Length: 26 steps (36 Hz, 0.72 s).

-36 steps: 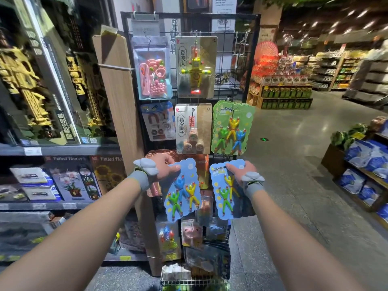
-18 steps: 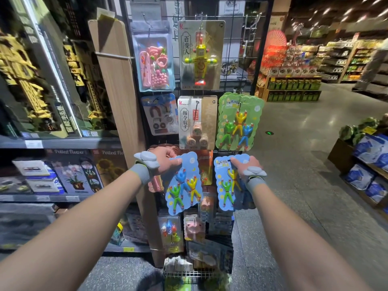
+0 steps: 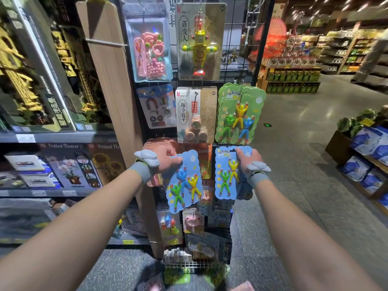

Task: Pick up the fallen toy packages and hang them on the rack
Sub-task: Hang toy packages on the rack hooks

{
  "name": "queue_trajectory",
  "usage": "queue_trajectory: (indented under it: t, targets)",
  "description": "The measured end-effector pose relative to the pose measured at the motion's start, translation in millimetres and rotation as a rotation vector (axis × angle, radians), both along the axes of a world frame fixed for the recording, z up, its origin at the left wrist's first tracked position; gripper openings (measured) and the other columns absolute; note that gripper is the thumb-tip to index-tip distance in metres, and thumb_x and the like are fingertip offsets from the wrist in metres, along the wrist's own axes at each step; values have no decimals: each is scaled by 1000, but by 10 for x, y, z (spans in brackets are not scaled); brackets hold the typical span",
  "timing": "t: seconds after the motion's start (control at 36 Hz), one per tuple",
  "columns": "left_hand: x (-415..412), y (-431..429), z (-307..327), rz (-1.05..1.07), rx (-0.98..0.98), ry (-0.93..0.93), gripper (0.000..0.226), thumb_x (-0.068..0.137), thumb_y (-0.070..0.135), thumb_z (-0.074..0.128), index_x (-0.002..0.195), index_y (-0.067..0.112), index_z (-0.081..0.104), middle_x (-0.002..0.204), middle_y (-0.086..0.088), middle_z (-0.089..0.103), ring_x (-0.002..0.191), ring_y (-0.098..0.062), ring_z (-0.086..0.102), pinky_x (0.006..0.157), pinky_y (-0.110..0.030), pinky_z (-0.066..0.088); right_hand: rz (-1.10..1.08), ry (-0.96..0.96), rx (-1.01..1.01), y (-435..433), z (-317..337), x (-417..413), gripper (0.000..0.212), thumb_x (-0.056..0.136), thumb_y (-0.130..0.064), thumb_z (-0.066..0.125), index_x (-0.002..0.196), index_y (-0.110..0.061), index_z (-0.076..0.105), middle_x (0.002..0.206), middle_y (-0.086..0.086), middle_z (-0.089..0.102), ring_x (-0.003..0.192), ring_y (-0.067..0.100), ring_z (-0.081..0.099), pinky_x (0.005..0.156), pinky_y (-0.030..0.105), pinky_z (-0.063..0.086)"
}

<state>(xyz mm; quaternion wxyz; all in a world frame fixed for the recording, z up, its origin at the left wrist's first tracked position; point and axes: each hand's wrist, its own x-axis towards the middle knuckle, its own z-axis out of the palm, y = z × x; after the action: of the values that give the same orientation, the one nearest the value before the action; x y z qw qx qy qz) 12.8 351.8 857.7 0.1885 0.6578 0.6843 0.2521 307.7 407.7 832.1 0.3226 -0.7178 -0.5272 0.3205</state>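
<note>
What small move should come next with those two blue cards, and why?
Probably the right hand eases the upright blue card onto a peg of the rack: it is held below the hung green cards, while the left hand holds the tilted blue card.

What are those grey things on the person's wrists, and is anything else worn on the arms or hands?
Each wrist carries a grey knitted band, the left wristband and right wristband, each topped by a pale grey, smooth, rounded pod: left pod, right pod. The left hand and right hand are gloveless; no sleeves cover the forearms.
</note>
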Motion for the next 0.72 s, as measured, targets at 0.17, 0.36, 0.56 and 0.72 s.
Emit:
queue_trajectory:
  t: [0.17, 0.36, 0.56, 0.72]
  targets:
    - [46, 41, -61, -4, -16, -33, 28, 86, 38, 71, 67, 22, 57, 73, 5, 59, 72, -15, 54, 69, -32, 47, -38, 18, -17, 65, -151, 63, 65, 102, -46, 37, 151, -7, 23, 154, 14, 33, 135, 38, 38, 105, 42, 34]
    - [112, 135, -133, -24, -28, -35, 26, 85, 39, 72, 69, 25, 59, 71, 8, 58, 71, -14, 54, 56, -25, 39, -59, 7, -50, 198, -161, 67, 56, 104, -38, 37, 149, -8, 26, 150, 14, 39, 130, 37, 44, 96, 39, 37]
    - [123, 252, -175, -26, -39, -34, 25, 85, 40, 72, 71, 25, 58, 74, 8, 59, 69, -11, 53, 57, -24, 40, -78, 24, -23, 485, -262, 39, 26, 100, -21, 44, 122, -7, 45, 126, 17, 57, 97, 33, 55, 80, 34, 39]
    - [104, 387, -221, -34, -68, -66, 25, 85, 37, 73, 69, 24, 57, 72, 7, 58, 69, -12, 53, 64, -28, 43, -76, -5, -21, 680, -292, 18, 42, 95, -3, 42, 137, -5, 40, 134, 12, 51, 117, 30, 53, 89, 30, 38]
